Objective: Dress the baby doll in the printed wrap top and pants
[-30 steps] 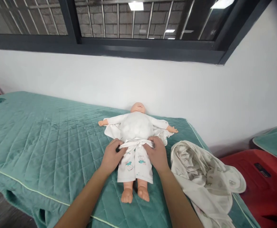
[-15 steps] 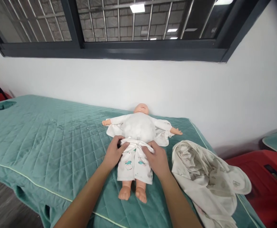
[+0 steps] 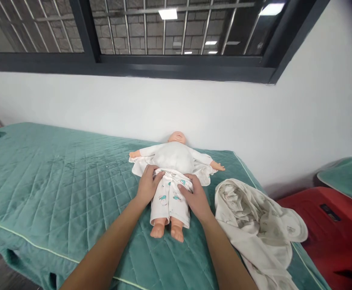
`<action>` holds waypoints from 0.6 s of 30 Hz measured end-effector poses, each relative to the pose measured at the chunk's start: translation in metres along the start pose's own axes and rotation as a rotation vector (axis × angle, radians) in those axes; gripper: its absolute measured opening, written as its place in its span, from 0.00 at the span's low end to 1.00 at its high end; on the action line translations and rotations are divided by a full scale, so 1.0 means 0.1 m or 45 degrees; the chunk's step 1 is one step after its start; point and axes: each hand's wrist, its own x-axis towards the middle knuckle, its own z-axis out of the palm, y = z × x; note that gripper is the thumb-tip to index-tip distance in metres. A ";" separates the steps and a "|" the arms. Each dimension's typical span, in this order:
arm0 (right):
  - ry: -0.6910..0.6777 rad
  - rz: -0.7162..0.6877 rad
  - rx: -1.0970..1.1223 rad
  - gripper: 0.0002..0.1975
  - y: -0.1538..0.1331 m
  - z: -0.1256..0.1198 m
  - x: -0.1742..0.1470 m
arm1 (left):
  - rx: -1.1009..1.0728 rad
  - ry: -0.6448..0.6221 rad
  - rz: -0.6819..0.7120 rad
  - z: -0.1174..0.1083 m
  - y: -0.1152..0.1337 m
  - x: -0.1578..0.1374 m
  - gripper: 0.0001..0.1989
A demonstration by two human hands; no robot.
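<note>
A baby doll (image 3: 177,137) lies on its back with its arms spread and its bare feet towards me. It wears white printed pants (image 3: 170,197), and a white top (image 3: 174,156) lies opened out under its arms, with white material over its belly. At the waistband's left side, my left hand (image 3: 147,184) is closed on the pants, thumb on the front. My right hand (image 3: 196,197) grips the waistband's other side, its thumb lying over the printed cloth. The fingertips of both hands are partly hidden at the doll's hips.
Under the doll is a green quilted bed cover (image 3: 82,181). A crumpled white cloth garment (image 3: 254,225) lies to the right. Beyond the bed's right edge stands a red plastic chair (image 3: 317,225) with a green cushion (image 3: 345,177). A white wall (image 3: 103,104) and barred window (image 3: 170,36) are behind.
Both hands have pulled the pants' waistband slightly higher towards the belly, and the leg hems have risen with it. My right thumb has moved onto the front cloth. The view has shifted slightly right.
</note>
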 end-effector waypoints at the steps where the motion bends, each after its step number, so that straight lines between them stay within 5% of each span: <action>1: -0.008 -0.019 -0.011 0.19 0.02 0.01 0.00 | -0.015 -0.003 -0.020 0.00 -0.01 0.02 0.15; 9: 0.012 -0.045 -0.056 0.15 0.09 0.03 0.01 | -0.233 -0.175 -0.280 -0.18 0.09 -0.13 0.18; 18: 0.071 -0.056 -0.099 0.12 0.08 0.03 0.01 | -0.104 -0.213 -0.306 -0.31 0.21 -0.58 0.19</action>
